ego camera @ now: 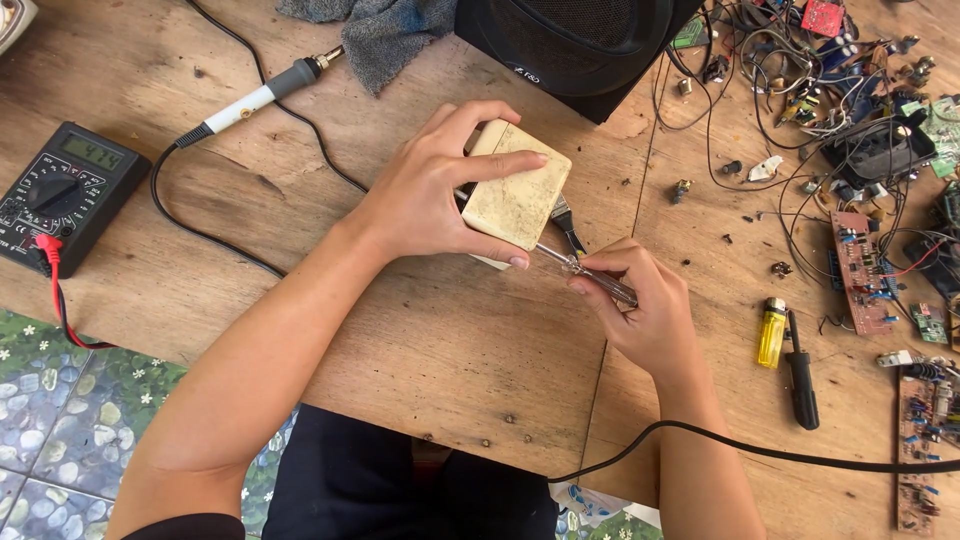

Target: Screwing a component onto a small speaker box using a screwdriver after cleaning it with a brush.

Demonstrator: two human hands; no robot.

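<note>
The cream plastic box point(516, 195) sits tilted on edge above the wooden table point(450, 340), near its middle, just in front of the black speaker point(570, 45). I see my left hand point(430, 190) clamped on it, thumb below and fingers over the top and far side. My right hand point(640, 310) is pinched shut on a clear-handled screwdriver point(590, 272), whose shaft runs up and left to the box's lower edge; I cannot tell where the tip meets it. A small metal tool with black grips point(567, 225) lies just beside the box, between it and my right hand. To the left rests a black multimeter point(65, 190) with a red lead point(55, 285), and a soldering iron point(262, 95) lies beyond my left forearm. To the right lie a yellow lighter point(771, 333), a black-handled screwdriver point(801, 380), circuit boards point(862, 270) and tangled wires point(800, 90). A grey cloth point(385, 35) lies at the top edge.
</note>
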